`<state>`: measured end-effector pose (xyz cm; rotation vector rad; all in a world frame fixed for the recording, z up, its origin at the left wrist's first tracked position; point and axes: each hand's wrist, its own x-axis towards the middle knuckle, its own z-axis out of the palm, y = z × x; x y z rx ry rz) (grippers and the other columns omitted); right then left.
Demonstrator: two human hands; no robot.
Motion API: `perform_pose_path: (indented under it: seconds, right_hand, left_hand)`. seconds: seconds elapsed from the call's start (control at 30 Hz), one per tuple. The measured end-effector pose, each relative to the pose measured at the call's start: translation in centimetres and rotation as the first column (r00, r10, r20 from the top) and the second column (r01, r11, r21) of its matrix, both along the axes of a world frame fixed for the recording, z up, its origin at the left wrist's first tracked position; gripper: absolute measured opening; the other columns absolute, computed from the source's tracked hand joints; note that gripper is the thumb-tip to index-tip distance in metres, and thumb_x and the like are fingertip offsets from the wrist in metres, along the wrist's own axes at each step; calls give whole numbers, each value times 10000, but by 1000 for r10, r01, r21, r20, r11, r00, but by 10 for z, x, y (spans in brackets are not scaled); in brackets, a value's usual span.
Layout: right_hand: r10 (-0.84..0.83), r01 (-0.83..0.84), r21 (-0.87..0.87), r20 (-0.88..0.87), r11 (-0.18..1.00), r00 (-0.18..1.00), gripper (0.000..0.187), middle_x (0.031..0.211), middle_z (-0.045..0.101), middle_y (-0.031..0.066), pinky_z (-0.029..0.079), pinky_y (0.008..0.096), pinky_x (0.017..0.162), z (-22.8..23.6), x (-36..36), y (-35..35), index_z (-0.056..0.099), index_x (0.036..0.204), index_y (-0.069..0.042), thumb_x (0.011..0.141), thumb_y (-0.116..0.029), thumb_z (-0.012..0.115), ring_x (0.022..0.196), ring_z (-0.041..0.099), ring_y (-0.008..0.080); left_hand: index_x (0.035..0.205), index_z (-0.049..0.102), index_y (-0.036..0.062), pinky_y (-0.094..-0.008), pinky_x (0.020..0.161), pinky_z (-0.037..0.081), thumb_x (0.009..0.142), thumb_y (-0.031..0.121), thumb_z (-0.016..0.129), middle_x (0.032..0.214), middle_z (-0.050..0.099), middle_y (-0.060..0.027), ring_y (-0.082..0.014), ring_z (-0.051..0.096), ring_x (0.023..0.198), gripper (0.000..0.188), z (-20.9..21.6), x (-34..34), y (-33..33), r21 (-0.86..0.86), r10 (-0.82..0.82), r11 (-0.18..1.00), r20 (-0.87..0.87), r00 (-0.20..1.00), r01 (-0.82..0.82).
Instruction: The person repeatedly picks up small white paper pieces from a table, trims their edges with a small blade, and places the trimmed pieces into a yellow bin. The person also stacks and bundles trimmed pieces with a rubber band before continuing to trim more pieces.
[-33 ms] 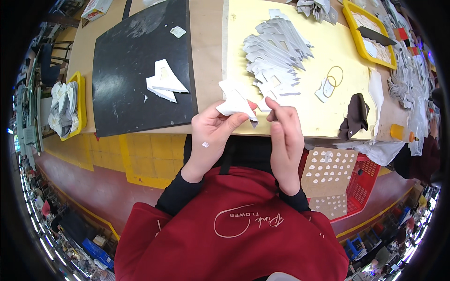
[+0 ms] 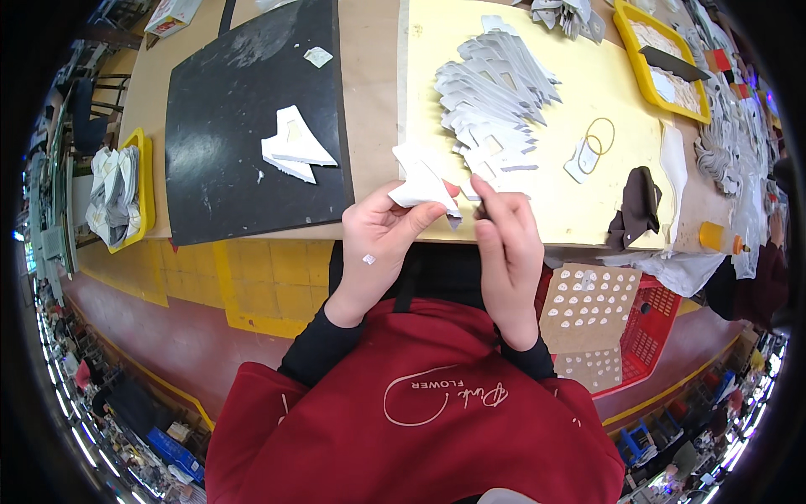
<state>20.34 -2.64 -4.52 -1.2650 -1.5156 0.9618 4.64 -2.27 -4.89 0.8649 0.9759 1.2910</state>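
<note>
Brown paper-covered table (image 2: 369, 76), largest. Black matte mat (image 2: 227, 126), rectangular, carrying two stacked white angular cut pieces (image 2: 295, 149). Glossy yellow sheet (image 2: 588, 193) under fanned pile of white pieces (image 2: 495, 92), too many to count. Two yellow trays (image 2: 663, 80) (image 2: 144, 181). Left hand (image 2: 382, 244), fingers pinching folded white piece (image 2: 422, 183) at table edge. Right hand (image 2: 508, 252), fingertips closed just beside piece; contents indiscernible. Two thin rubber rings (image 2: 599, 136).
</note>
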Motion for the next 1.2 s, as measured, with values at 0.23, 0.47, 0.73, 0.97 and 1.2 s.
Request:
perform_pose_path:
  seconds: [0.23, 0.47, 0.73, 0.97, 1.2]
  right_hand:
    - [35, -35, 30, 9, 999, 999, 297, 887, 676, 93, 485, 248, 623, 10, -1, 4, 679, 1160, -29, 866, 10, 673, 740, 638, 153]
    - [48, -43, 104, -47, 994, 998, 234, 873, 670, 101, 476, 234, 619, -1, -2, 4, 699, 1104, -17, 876, 22, 663, 734, 627, 135]
    - [70, -98, -111, -231, 989, 970, 232, 972, 676, 101, 462, 221, 738, 1, 5, 2, 686, 1100, 24, 875, 63, 646, 857, 609, 125]
    - [54, -64, -48, -186, 997, 981, 265, 879, 688, 94, 498, 238, 704, 1, 4, 3, 723, 1098, -22, 843, 42, 689, 801, 645, 138]
    - [75, -75, 0, -31, 997, 997, 223, 955, 672, 94, 470, 235, 665, 1, 4, 2, 676, 1110, -3, 893, 20, 634, 775, 599, 120]
  left_hand:
    - [1086, 626, -117, -246, 801, 546, 890, -36, 678, 1005, 697, -125, -121, 659, 918, 219, -1, 1, -2, 20, 38, 999, -118, 992, -36]
    - [1063, 622, -123, -239, 778, 547, 890, -25, 686, 991, 697, -121, -113, 655, 905, 209, -2, 0, -2, 24, 34, 999, -171, 985, -31]
    - [984, 613, -114, -229, 731, 554, 890, -11, 693, 941, 706, -120, -108, 663, 885, 160, 1, 1, 0, 11, 49, 999, -227, 973, -47]
    - [996, 628, -104, -238, 753, 559, 882, -28, 688, 956, 706, -112, -105, 663, 889, 150, 3, 0, -2, 37, 38, 999, -251, 967, -30]
    - [969, 596, -121, -240, 755, 572, 889, -21, 686, 963, 701, -121, -117, 668, 910, 157, 3, 3, -2, 47, 40, 998, -300, 953, -27]
